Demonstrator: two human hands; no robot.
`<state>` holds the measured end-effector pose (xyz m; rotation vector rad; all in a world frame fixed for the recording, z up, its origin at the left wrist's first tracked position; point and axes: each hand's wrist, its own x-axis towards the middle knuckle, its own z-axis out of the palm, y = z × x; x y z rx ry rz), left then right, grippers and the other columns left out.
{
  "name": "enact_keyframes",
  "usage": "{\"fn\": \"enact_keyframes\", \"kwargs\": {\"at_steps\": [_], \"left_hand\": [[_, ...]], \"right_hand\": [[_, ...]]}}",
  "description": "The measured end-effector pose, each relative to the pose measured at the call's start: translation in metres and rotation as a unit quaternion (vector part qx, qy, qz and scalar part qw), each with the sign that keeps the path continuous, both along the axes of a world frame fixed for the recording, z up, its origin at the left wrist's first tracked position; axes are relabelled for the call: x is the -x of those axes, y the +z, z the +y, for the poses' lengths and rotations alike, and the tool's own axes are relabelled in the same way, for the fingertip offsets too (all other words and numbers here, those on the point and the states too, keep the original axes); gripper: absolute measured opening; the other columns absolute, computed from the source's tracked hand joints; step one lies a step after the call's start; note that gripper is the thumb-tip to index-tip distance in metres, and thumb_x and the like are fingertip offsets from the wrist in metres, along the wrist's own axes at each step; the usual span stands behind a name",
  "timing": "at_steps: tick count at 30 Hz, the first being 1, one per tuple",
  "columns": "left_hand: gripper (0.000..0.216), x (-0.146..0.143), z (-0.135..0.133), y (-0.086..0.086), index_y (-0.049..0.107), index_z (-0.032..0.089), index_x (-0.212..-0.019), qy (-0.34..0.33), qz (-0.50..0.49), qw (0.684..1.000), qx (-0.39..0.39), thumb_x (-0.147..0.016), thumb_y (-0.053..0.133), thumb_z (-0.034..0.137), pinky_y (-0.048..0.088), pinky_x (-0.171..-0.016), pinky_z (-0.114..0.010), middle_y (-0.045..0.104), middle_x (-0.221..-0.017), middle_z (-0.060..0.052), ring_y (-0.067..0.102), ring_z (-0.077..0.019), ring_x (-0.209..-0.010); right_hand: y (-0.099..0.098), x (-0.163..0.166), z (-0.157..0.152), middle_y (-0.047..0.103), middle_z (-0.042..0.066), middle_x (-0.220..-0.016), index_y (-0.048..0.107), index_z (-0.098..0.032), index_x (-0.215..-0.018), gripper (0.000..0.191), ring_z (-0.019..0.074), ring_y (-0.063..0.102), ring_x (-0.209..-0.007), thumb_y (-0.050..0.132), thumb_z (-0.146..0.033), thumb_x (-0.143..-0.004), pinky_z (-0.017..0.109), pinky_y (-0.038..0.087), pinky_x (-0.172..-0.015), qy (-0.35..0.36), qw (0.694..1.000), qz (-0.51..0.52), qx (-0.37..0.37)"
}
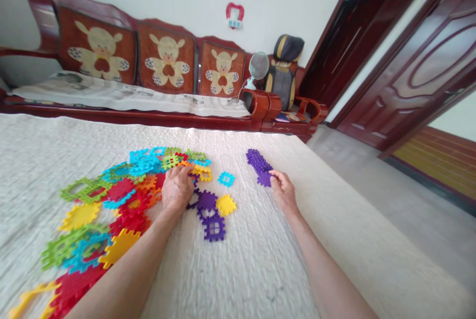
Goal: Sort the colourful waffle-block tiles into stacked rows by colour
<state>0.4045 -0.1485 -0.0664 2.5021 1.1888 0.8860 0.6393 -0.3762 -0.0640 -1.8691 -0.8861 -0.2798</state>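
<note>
My right hand pinches the edge of a purple interlocking building tile. This tile lies at the near end of an overlapping row of purple tiles. My left hand is at the right side of a mixed pile of building tiles, its fingers bent down and closed. Beneath those fingertips are orange, yellow and purple tiles; which one they grip is hidden. Just right of the left hand lie a solid purple tile, a purple window tile, a yellow tile and a small blue window tile.
Everything lies on a table with a cream quilted cover. Behind it stands a wooden sofa with bear-patterned cushions. A small fan and a chair are at the back, with a wooden door at right.
</note>
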Motion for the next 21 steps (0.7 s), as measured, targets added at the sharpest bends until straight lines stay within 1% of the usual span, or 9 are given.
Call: {"fn": "enact_keyframes", "kwargs": {"at_steps": [2, 5, 12, 14, 18, 21], "left_hand": [[0.038, 0.0, 0.0, 0.0, 0.067, 0.024, -0.11, 0.002, 0.004, 1.0, 0.0, -0.087, 0.038, 0.019, 0.044, -0.092, -0.033, 0.064, -0.113, -0.006, 0.051, -0.0242, -0.109], [0.038, 0.0, 0.001, -0.001, 0.067, 0.024, -0.11, 0.002, 0.008, 1.0, -0.007, -0.087, 0.038, 0.018, 0.044, -0.092, -0.032, 0.064, -0.113, -0.005, 0.052, -0.0238, -0.109], [0.037, -0.001, 0.001, 0.001, 0.068, 0.024, -0.109, 0.001, 0.013, 1.0, -0.012, -0.087, 0.037, 0.019, 0.046, -0.089, -0.032, 0.065, -0.113, -0.005, 0.053, -0.0236, -0.108], [0.037, -0.001, 0.0, 0.001, 0.068, 0.023, -0.108, 0.002, 0.013, 1.0, -0.013, -0.087, 0.037, 0.019, 0.047, -0.088, -0.033, 0.065, -0.113, -0.005, 0.053, -0.0239, -0.108], [0.036, -0.001, 0.001, -0.001, 0.068, 0.023, -0.108, 0.004, 0.009, 1.0, -0.015, -0.087, 0.039, 0.019, 0.047, -0.089, -0.034, 0.065, -0.113, -0.005, 0.053, -0.0246, -0.108], [0.036, -0.001, 0.002, -0.002, 0.068, 0.024, -0.107, 0.005, 0.005, 1.0, -0.011, -0.087, 0.039, 0.019, 0.047, -0.089, -0.035, 0.065, -0.112, -0.005, 0.053, -0.0248, -0.107]], "right_hand": [[-0.004, -0.014, -0.004, 0.065, 0.009, -0.098, 0.065, -0.018, -0.099, 0.031, 0.0211, 0.06, -0.09, 0.048, -0.037, -0.082, 0.036, 0.048, -0.08, -0.021, 1.0, 0.007, -0.017], [-0.008, -0.027, -0.002, 0.065, 0.01, -0.099, 0.065, -0.017, -0.1, 0.032, 0.0213, 0.06, -0.091, 0.048, -0.037, -0.082, 0.036, 0.048, -0.082, -0.027, 0.999, 0.009, -0.025], [-0.013, -0.035, 0.003, 0.065, 0.009, -0.099, 0.066, -0.018, -0.1, 0.031, 0.0214, 0.059, -0.094, 0.046, -0.035, -0.083, 0.038, 0.047, -0.087, -0.006, 1.0, -0.011, -0.011], [-0.015, -0.036, 0.004, 0.064, 0.009, -0.098, 0.066, -0.018, -0.102, 0.032, 0.0206, 0.059, -0.09, 0.047, -0.034, -0.082, 0.037, 0.048, -0.084, -0.013, 1.0, -0.018, -0.015], [-0.02, -0.034, 0.004, 0.061, 0.007, -0.095, 0.063, -0.018, -0.109, 0.037, 0.0174, 0.057, -0.077, 0.051, -0.034, -0.078, 0.035, 0.05, -0.075, -0.055, 0.998, -0.013, -0.026], [-0.02, -0.031, 0.002, 0.06, 0.007, -0.098, 0.06, -0.018, -0.113, 0.041, 0.0159, 0.056, -0.071, 0.055, -0.034, -0.075, 0.034, 0.051, -0.072, -0.059, 0.998, -0.011, -0.012]]}}
